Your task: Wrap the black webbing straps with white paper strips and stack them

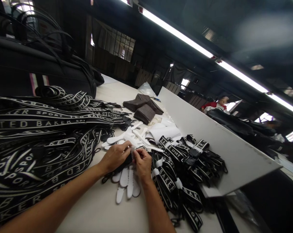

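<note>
My left hand [116, 157] and my right hand [142, 163] meet at the middle of the white table [100, 207]. Both are pinched together on a folded black strap [123, 166] and a small white strip between the fingertips. Under the hands lie several white plastic strips [127, 184]. More white strips [127, 137] are scattered just beyond my hands. A big heap of loose black straps with white lettering [39, 136] lies to the left. A pile of folded, white-banded straps [185, 161] lies to the right.
Black bags [39, 64] stand at the back left. Two brown fabric pieces [143, 108] and white paper [165, 132] lie farther back. A white partition board [209, 136] slopes along the right edge. Other people [216, 105] sit beyond it.
</note>
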A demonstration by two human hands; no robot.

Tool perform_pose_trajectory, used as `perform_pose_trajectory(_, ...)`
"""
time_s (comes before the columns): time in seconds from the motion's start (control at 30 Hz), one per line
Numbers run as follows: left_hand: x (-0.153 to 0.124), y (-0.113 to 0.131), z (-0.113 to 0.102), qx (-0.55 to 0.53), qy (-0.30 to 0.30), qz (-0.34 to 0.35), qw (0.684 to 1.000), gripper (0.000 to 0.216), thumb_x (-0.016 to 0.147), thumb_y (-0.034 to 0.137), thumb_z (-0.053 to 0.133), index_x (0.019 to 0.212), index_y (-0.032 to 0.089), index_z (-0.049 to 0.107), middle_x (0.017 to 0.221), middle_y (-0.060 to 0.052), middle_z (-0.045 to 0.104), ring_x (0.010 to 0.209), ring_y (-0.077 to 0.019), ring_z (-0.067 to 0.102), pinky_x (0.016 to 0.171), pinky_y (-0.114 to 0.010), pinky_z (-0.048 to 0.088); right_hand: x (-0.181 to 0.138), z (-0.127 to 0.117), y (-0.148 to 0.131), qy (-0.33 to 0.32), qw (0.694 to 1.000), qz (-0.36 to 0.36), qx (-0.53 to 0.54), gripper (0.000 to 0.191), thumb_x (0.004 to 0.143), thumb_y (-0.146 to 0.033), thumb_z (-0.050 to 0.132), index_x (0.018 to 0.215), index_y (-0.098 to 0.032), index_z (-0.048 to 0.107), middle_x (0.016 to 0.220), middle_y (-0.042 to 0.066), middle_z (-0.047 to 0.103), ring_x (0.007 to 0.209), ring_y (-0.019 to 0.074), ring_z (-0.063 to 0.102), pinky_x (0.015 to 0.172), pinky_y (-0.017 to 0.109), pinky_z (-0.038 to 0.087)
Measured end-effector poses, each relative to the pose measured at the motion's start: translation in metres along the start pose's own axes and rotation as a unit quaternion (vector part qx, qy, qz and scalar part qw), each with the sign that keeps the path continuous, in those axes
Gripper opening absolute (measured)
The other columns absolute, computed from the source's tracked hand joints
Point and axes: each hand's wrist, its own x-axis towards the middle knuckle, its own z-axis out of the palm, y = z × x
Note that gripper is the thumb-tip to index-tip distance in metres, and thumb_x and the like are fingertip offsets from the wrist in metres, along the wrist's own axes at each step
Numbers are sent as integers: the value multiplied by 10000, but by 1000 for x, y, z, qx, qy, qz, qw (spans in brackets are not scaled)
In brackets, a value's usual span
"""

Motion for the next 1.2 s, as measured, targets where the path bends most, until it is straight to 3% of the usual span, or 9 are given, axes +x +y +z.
perform_pose_trajectory(0.2, -2, 0, 0, 52, -33, 36, 997, 174, 927, 274, 381, 903, 210, 541, 718, -23, 641, 686, -213, 639, 634, -289, 394, 3, 2, 8, -7, 995, 56, 84, 377, 689, -423, 745, 951, -159, 686, 649, -30, 608, 472, 87, 498, 429, 191, 422)
perform_pose_trajectory(0.3, -3, -5, 2, 83, -45, 76, 993, 182, 939, 265, 362, 882, 205, 523, 693, -23, 620, 678, -214, 631, 612, -289, 381, 4, 1, 7, -14, 995, 65, 78, 335, 670, -419, 747, 840, -132, 721, 689, 6, 657, 475, 82, 495, 420, 189, 416)
perform_pose_trajectory(0.4, -4, -11, 4, 100, -48, 123, 986, 201, 946, 218, 333, 857, 195, 513, 690, -28, 608, 655, -199, 609, 602, -283, 380, 4, 1, 5, 7, 993, 95, 75, 313, 603, -398, 762, 744, -126, 695, 587, -13, 618, 397, 76, 468, 361, 186, 363)
perform_pose_trajectory(0.63, -10, -7, 8, 100, 6, 233, 967, 257, 904, 82, 326, 790, 177, 536, 737, -48, 634, 689, -178, 597, 653, -271, 408, 4, 4, 4, 40, 987, 144, 67, 275, 574, -373, 714, 677, -123, 666, 470, -35, 543, 328, 71, 429, 314, 173, 298)
perform_pose_trajectory(0.83, -11, -5, 10, 123, 40, 129, 983, 220, 937, 186, 393, 792, 186, 559, 647, -12, 628, 598, -170, 611, 554, -262, 350, 4, 6, 5, 30, 989, 132, 64, 236, 592, -349, 687, 678, -131, 665, 454, -34, 548, 329, 91, 455, 312, 181, 324)
perform_pose_trajectory(1.03, -12, -7, 9, 177, -3, 168, 970, 186, 840, 93, 439, 777, 169, 597, 655, -35, 654, 618, -203, 626, 566, -279, 358, 1, 14, 6, 64, 989, 130, 32, 199, 609, -320, 666, 655, -127, 671, 466, -22, 561, 327, 102, 461, 311, 189, 313)
perform_pose_trajectory(1.2, -9, -8, 8, 46, -12, 135, 990, 260, 914, 229, 422, 789, 173, 643, 759, -52, 698, 726, -189, 655, 684, -275, 443, -2, 13, 8, 66, 992, 105, 18, 227, 645, -350, 631, 653, -130, 682, 464, -30, 540, 338, 93, 419, 338, 202, 303)
